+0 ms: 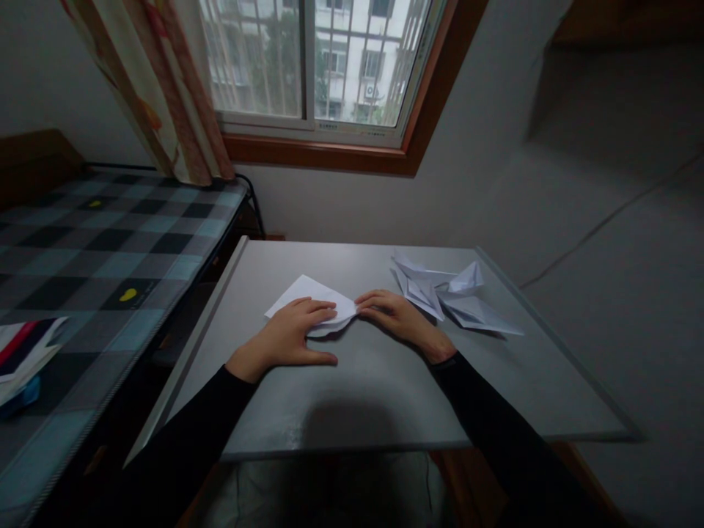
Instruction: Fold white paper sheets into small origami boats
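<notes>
- Head view, progress: the white paper (301,292) lies on the table (330,257), left of its middle, narrowing to a point at its right end; it looks partly folded, with its near edge not quite flat; a cluster of folded paper shapes (421,290) rests near the table's right side, apparently finished or set aside; how many folds the paper in hand still lacks cannot be told.
- Head view, left hand (297,326): spread wide, palm down, fingers lying across the paper, thumb stretched out over bare table; it presses rather than grips.
- Head view, right hand (399,315): bent inward, fingers together and loosely curved, fingertips at the paper's pointed end; whether they pinch it cannot be told; both forearms reach forward from the near edge, converging.
</notes>
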The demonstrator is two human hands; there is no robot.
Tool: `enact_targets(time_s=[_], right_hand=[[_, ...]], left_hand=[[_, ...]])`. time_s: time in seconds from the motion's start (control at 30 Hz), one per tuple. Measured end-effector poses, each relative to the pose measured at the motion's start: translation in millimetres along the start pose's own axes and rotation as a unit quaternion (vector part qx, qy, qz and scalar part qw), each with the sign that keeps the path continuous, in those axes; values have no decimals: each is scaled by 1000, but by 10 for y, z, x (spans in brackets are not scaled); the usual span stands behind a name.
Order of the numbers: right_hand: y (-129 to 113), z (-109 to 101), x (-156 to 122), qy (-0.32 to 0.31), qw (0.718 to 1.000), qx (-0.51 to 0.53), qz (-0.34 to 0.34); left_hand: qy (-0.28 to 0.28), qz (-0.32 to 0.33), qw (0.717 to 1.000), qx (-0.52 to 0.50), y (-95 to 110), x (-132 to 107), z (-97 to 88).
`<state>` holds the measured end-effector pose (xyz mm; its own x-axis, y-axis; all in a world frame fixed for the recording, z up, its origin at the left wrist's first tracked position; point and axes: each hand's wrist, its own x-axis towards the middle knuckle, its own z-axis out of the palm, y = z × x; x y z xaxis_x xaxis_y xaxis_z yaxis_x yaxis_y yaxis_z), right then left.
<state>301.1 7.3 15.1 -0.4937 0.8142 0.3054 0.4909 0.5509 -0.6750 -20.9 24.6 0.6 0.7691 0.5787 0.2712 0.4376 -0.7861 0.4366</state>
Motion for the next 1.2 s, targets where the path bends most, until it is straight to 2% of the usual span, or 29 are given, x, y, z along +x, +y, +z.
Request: enact_targets(time_s=[0.17, 0.23, 0.3, 0.37, 0.43, 0.53, 0.63, 0.7, 0.73, 0.8, 0.9, 0.97, 1.03, 1.1, 1.2], right_hand=[[-64, 15, -7, 20, 1000, -7, 11], [-81, 28, -7, 36, 999, 3, 9], [-85, 50, -2, 53, 998, 26, 14], [-74, 80, 6, 67, 996, 55, 24], [-44, 116, 15, 74, 993, 80, 34], [31, 162, 31, 106, 984, 127, 69], [123, 184, 60, 165, 957, 206, 123], [176, 179, 82, 189, 939, 249, 145], [197, 170, 90, 192, 934, 261, 153], [226, 143, 95, 187, 931, 265, 166], [241, 89, 67, 165, 946, 214, 180], [239, 62, 36, 145, 962, 143, 180], [233, 54, 12, 114, 976, 80, 170], [223, 63, 3, 80, 983, 48, 160], [201, 81, 6, 66, 986, 22, 152]], left_hand=[[55, 5, 998, -37, -9, 7, 6], [89, -4, 991, -101, 9, 6, 23], [128, -44, 971, -198, 59, 23, 62], [183, -117, 927, -305, 128, 64, 122], [234, -180, 864, -408, 190, 122, 183], [272, -221, 779, -520, 210, 211, 227], [309, -245, 734, -553, 96, 260, 220], [337, -264, 722, -543, -33, 259, 214], [357, -272, 722, -527, -98, 249, 214], [384, -274, 750, -464, -197, 216, 215], [414, -267, 823, -282, -222, 152, 187], [408, -233, 871, -146, -163, 112, 149], [351, -157, 921, -66, -82, 85, 120], [252, -73, 964, -36, -15, 74, 121], [89, 15, 996, -8, 32, 77, 170]])
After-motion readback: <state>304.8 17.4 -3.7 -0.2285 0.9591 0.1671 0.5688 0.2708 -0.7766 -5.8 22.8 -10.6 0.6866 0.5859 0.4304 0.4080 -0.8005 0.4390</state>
